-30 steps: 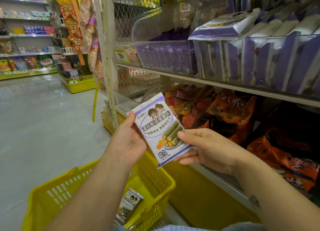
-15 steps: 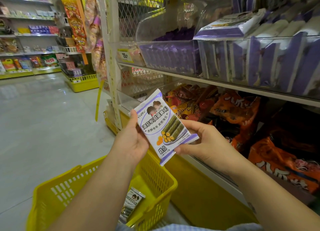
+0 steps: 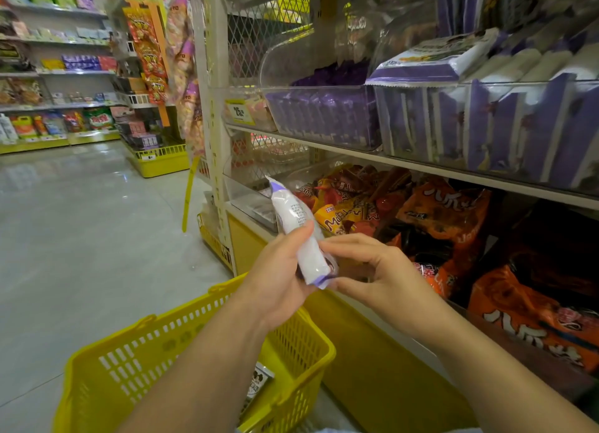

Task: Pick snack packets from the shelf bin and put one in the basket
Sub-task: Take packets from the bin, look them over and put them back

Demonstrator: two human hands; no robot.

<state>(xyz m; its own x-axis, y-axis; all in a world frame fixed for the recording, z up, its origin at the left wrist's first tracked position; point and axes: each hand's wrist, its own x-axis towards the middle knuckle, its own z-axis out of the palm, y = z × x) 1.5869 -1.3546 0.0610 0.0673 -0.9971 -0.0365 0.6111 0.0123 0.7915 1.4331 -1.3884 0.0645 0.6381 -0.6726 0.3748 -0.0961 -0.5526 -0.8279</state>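
A white and purple snack packet (image 3: 299, 225) is held upright in front of me, turned so its printed back faces me. My left hand (image 3: 278, 270) grips its lower half from the left. My right hand (image 3: 379, 270) pinches its bottom corner from the right. Below hangs a yellow basket (image 3: 136, 364) with one similar packet (image 3: 259, 382) lying inside. Clear shelf bins (image 3: 486, 121) on the upper right hold several purple and white packets.
The lower shelf (image 3: 453, 238) is packed with orange and red snack bags. A white shelf post (image 3: 210, 108) stands left of the bins. The tiled aisle floor (image 3: 81, 221) stretches left toward more shelves and a yellow display stand (image 3: 158, 160).
The packet was turned from front-facing to edge-on with its back showing, and both hands shifted lower on it. The view moved slightly closer to the shelf.
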